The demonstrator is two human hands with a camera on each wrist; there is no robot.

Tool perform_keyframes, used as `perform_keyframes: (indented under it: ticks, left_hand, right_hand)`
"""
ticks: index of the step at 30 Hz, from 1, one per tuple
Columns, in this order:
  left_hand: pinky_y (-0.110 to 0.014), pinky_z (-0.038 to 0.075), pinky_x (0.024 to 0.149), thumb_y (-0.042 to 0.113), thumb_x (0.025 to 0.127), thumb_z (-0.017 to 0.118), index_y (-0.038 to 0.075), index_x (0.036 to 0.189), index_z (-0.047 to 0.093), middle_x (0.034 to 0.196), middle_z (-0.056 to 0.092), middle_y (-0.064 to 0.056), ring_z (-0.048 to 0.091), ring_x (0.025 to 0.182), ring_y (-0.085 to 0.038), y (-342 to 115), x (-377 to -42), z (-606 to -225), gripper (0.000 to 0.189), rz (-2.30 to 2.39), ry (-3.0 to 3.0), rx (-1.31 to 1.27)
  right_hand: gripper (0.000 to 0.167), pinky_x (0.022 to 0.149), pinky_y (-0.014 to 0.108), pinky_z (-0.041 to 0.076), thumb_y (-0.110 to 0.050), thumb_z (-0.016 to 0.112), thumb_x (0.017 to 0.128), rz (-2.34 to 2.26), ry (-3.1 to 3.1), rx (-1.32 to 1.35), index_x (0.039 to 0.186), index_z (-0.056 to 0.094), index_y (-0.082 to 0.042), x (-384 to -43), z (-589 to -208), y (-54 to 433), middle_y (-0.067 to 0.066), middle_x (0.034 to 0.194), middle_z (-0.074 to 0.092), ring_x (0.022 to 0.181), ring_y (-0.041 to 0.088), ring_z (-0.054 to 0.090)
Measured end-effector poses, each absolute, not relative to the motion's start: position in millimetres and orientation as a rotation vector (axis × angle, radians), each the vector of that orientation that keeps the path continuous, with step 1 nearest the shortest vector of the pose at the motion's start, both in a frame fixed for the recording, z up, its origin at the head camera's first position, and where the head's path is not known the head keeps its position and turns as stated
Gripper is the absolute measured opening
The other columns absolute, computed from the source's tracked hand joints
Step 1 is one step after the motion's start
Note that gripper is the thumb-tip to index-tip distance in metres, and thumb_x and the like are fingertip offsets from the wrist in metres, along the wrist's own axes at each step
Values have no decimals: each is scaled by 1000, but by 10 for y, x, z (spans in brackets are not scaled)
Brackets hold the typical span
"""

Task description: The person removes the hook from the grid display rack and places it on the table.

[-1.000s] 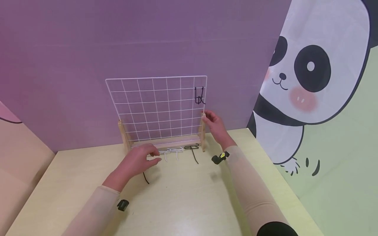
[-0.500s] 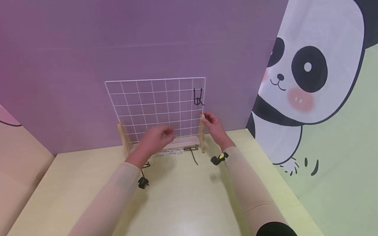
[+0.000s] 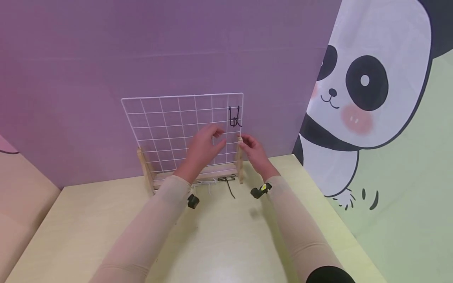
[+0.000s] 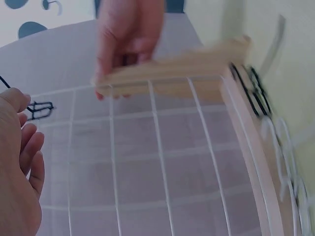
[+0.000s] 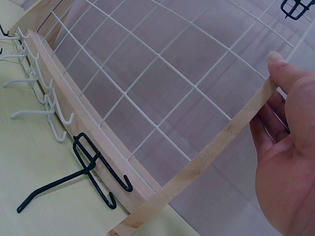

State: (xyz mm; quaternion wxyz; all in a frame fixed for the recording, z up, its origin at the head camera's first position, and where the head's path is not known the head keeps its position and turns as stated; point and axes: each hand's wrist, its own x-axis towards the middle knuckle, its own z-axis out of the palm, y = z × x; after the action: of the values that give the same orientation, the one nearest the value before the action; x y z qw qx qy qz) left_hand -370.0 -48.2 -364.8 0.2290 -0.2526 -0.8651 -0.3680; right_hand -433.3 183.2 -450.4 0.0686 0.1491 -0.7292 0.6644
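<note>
A white wire grid panel stands upright in a wooden stand. My right hand holds the top of the stand's right post, thumb at its end and fingers behind it. My left hand is in front of the grid with its fingers loosely bent and nothing between them. Its fingertips are just below and left of a black wire hook, which hangs near the grid's upper right corner. In the left wrist view, the thumb overlaps that hook.
Along the foot of the stand lie several white hooks and a black hook, their prongs pointing toward me. The left forearm hides part of this row in the head view. Close behind the grid rises a purple wall, with a panda picture to the right.
My left hand has moved up and right from above the row of hooks to just below the hanging black hook. The right hand keeps its hold on the post.
</note>
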Motion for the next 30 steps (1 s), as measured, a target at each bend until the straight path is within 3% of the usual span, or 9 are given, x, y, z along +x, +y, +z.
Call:
perform_keyframes:
  ticks: [7,22,30]
  left_hand:
    - [-43,58,103,19,102,83,6,131,73,124,70,-10,66,116,-26,-259,-3733,-3498,34,-1092,-2284,-701]
    - [-39,58,95,12,100,83,4,121,76,113,66,-11,66,109,-25,-34,-3787,-3417,24,-1074,-2155,-821]
    - [-39,60,91,14,101,81,4,115,79,111,71,-9,68,103,-29,-22,-3792,-3409,18,-1071,-2124,-805]
  right_hand:
    - [39,126,45,42,-17,63,115,2009,-2203,447,151,61,-4,-4327,-4483,1836,14,151,63,141,25,58]
    - [45,128,45,39,-20,64,115,2000,-2228,459,158,58,-8,-4317,-4486,1854,11,160,58,150,26,51]
    - [41,126,45,41,-21,64,114,1992,-2232,458,153,61,-7,-4322,-4486,1854,11,156,62,145,25,55]
